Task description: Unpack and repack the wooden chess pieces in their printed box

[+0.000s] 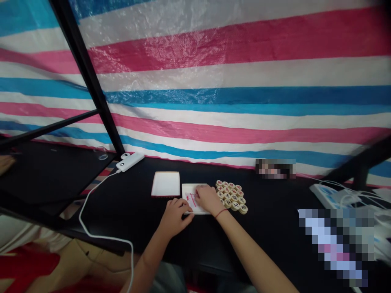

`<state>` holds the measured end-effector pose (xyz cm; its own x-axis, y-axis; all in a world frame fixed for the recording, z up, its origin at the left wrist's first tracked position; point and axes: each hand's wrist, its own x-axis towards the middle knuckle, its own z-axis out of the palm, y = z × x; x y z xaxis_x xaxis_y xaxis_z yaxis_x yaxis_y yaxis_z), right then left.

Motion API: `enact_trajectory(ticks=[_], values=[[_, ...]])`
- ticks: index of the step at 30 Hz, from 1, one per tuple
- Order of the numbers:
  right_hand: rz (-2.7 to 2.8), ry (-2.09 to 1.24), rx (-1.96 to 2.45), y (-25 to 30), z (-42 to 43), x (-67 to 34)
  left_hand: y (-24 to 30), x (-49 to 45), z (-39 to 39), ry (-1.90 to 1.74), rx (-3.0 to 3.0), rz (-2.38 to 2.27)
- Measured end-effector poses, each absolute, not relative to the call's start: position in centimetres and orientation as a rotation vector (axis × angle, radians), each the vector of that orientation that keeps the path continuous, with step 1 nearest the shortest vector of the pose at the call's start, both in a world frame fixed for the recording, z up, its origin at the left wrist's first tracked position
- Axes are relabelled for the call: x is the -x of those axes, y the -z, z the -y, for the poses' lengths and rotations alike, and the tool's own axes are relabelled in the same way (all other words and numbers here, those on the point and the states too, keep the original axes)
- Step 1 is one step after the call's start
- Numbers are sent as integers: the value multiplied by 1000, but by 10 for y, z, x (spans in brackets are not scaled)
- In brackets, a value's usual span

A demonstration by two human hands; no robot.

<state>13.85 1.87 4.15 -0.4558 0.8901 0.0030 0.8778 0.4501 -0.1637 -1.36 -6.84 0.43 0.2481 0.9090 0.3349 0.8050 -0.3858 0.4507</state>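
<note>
A shallow white box lies on the black table in front of me, with a white sheet printed with red lines inside it. My left hand is at the box's near left corner, thumb and fingers closed about its edge. Into the box reaches my right hand, fingers bent down over the sheet; its fingertips are partly hidden. Just right of that hand, round Chinese chess pieces with red and dark characters sit packed in rows. A second shallow box part, white inside, lies to the left.
A white power strip with a long cable is at the back left. Near it stands a clear cup. Another power strip and tangled cables are at the right. A striped sheet hangs behind the table.
</note>
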Motion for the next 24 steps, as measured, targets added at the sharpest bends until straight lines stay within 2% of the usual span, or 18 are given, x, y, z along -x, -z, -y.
enact_trajectory(ticks=[5,10,14,16,21,24], values=[[2539,-306,1524,-54,-15,-153,-6,15,69,-814,-2333,-1627],[2011,-661,1341,-69,2,-215,-6,16,69,-812,-2334,-1613],[1992,-880,1401,-60,28,-268,-3,16,68,-831,-2345,-1602],[2070,-805,1507,-47,40,-282,-3,15,69,-841,-2371,-1602],[2049,-79,1598,-12,69,-278,-3,12,71,-936,-2457,-1833],[2058,45,1598,3,86,-265,-1,11,72,-966,-2462,-1959]])
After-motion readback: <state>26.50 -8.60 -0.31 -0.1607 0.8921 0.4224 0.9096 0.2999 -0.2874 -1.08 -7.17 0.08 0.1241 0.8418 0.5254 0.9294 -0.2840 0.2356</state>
